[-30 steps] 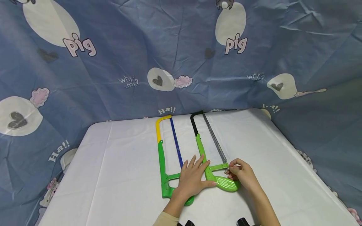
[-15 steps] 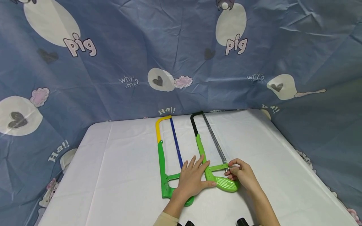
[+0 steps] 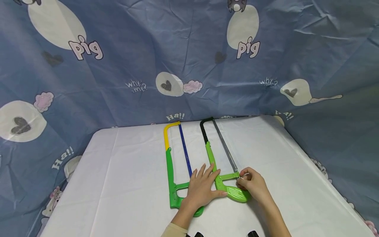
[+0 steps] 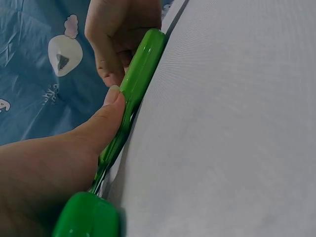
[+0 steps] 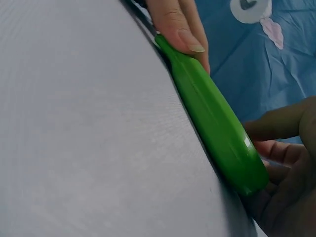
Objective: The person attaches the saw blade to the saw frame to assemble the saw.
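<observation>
Had the left hand (image 3: 202, 189) spread flat with straight fingers, gripping nothing, its fingertips at the frame of the lime-green saw (image 3: 210, 153) and its thumb against the handle (image 3: 238, 194). Pinched, with the bent fingers of the right hand (image 3: 257, 187), the small metal fitting (image 3: 240, 178) near the lower end of the grey blade (image 3: 225, 146); could not make out its full shape. Probably needed steady downward pressure on the left against twisting and, on the right, short, even fingertip turns without tilting the frame.

Saw at left a long fold line in the matt white cloth (image 3: 134, 168). Found next the dark-green saw (image 3: 170, 171), partly under the left hand and wrist, with a yellow hooked front, glossy body and straight blue blade (image 3: 185, 151). Found farther right, lying on the cloth, the lime-green saw, with a black hooked front, smooth, plastic-looking frame and rounded, ribbed handle.
</observation>
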The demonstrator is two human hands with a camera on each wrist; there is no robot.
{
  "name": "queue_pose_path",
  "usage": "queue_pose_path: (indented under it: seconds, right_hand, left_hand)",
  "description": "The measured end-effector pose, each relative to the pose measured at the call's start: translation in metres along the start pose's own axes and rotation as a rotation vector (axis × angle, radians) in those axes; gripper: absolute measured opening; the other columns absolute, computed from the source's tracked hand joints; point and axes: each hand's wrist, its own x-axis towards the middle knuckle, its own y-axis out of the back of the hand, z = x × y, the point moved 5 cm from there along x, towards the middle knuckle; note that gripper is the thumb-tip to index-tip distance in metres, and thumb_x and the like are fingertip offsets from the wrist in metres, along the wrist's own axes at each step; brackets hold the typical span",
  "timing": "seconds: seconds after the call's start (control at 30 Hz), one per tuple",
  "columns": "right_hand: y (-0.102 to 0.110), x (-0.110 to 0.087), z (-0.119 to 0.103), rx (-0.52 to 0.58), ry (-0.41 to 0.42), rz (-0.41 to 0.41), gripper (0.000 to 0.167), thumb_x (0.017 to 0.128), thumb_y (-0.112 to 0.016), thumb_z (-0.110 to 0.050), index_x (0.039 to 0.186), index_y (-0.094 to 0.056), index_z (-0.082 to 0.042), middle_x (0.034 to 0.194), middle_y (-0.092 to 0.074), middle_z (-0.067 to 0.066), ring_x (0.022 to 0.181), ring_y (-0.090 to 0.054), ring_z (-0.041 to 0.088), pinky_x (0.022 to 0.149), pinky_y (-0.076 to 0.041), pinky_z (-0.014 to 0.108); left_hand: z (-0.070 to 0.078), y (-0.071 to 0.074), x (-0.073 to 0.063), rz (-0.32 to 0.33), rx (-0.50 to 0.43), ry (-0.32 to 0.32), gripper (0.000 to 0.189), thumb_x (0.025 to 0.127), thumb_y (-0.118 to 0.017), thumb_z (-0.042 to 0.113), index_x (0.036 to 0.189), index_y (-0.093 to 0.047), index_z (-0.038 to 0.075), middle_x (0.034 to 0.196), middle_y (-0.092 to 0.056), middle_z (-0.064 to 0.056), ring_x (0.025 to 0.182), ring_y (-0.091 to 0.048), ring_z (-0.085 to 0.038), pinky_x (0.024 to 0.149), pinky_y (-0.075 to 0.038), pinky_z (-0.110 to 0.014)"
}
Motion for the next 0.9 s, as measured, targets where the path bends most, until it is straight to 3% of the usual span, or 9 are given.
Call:
queue_pose_path:
  seconds: [0.17, 0.47, 0.6, 0.9]
  right_hand:
    - [0.001, -0.003, -0.013, -0.299, 0.109, 0.083, 0.022, 0.079, -0.078, -0.013, 0.094, -0.063, -0.008, 0.077, -0.064, 0.005, 0.069, -0.057, 0.016, 0.057, -0.045, 0.026]
    - [-0.003, -0.013, -0.03, -0.619, 0.236, 0.181, 0.022, 0.076, -0.083, -0.019, 0.089, -0.068, -0.011, 0.08, -0.063, 0.002, 0.063, -0.054, 0.013, 0.05, -0.039, 0.028]
    - [-0.007, -0.016, -0.035, -0.674, 0.292, 0.213, 0.024, 0.074, -0.085, -0.017, 0.088, -0.068, -0.01, 0.081, -0.064, 0.004, 0.061, -0.053, 0.013, 0.047, -0.04, 0.028]
    - [-0.01, -0.017, -0.037, -0.683, 0.338, 0.245, 0.022, 0.073, -0.084, -0.01, 0.085, -0.065, -0.009, 0.077, -0.062, 0.004, 0.06, -0.052, 0.014, 0.049, -0.041, 0.03]
  left_hand:
    - [0.002, 0.003, 0.001, 0.0, 0.024, 0.001, 0.085, 0.082, -0.059, 0.073, 0.151, -0.043, 0.027, 0.165, -0.029, -0.003, 0.152, -0.024, -0.036, 0.119, -0.022, -0.062]
    - [0.003, 0.003, 0.001, -0.018, 0.045, 0.003, 0.085, 0.083, -0.056, 0.075, 0.152, -0.042, 0.028, 0.165, -0.028, -0.002, 0.153, -0.023, -0.035, 0.119, -0.022, -0.061]
    - [0.002, 0.004, 0.001, -0.016, 0.049, 0.002, 0.085, 0.083, -0.057, 0.075, 0.152, -0.043, 0.027, 0.165, -0.028, -0.002, 0.153, -0.024, -0.035, 0.119, -0.023, -0.062]
    - [0.002, 0.003, 0.0, -0.026, 0.047, 0.008, 0.086, 0.083, -0.057, 0.075, 0.152, -0.042, 0.027, 0.165, -0.027, -0.002, 0.153, -0.023, -0.035, 0.119, -0.022, -0.062]
